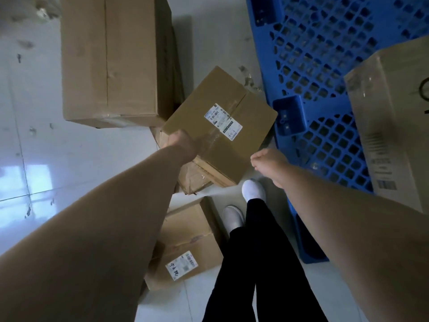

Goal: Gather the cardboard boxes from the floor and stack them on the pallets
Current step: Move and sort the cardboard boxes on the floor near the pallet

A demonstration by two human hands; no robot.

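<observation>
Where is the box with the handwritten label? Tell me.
Head view, low centre: the box with the handwritten label lies on the floor, just left of the person's trouser legs, nearer the person than the tilted box the left hand grips.

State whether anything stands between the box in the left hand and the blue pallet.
Nothing visible does. The labelled box, gripped by the left hand, is right beside the pallet, whose near grid is bare; a large box sits further right.
</observation>
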